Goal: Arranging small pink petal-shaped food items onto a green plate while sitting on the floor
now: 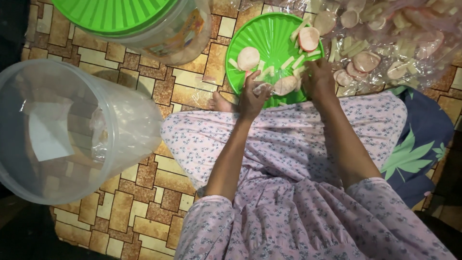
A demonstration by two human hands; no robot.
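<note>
Green tray (262,43) of pale crackers: left hand (253,95) grasping a small clear bag (284,85); right hand (318,77) pinching cracker sticks (299,71) at its near edge.

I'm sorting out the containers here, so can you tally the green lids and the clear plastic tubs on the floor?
Green lids: 2, one flat under the snacks by both hands, one closing the far tub
Clear plastic tubs: 2, the lidded one and an open one on its side
Total: 4
</note>
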